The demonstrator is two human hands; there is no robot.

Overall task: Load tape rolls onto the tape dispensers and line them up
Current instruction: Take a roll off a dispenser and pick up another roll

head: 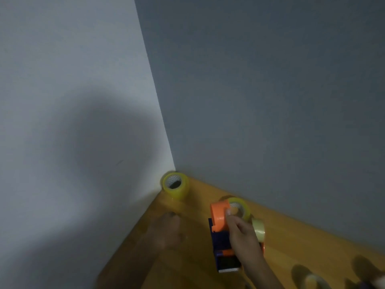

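Corner of two grey-white walls [250,80] fills most of the view; a wooden desk [302,247] takes the bottom right. Dim light, soft focus, some motion blur.

Tape dispenser [221,236] sits on the desk near the corner: orange hub and guard at the top end, dark blue body, cutter end pointing toward the camera. A yellowish clear tape roll [239,207] is at the orange hub, right against it; can't tell if it's fully seated.

Right hand [242,232] comes in from the lower right and lies over the dispenser body. Fingers are curled, fingertips [229,212] at the junction of hub and roll, gripping there. Exact pinch is blurred.

Left hand [168,228] is over the desk left of the dispenser, apart from it, heavily motion-blurred. Can't tell whether it is open or closed, or whether it touches the desk. Nothing visible in it.

A second yellow tape roll [175,185] lies on its side tight in the wall corner, core hole facing the camera, well apart from both hands.

A paler tape roll [258,229] stands just right of the dispenser, partly behind the right hand; looks touching or nearly so.

Bottom right edge: another pale roll [314,281], blurred and cropped, with dark shadows around it. More shapes at the very corner, too blurred to identify.
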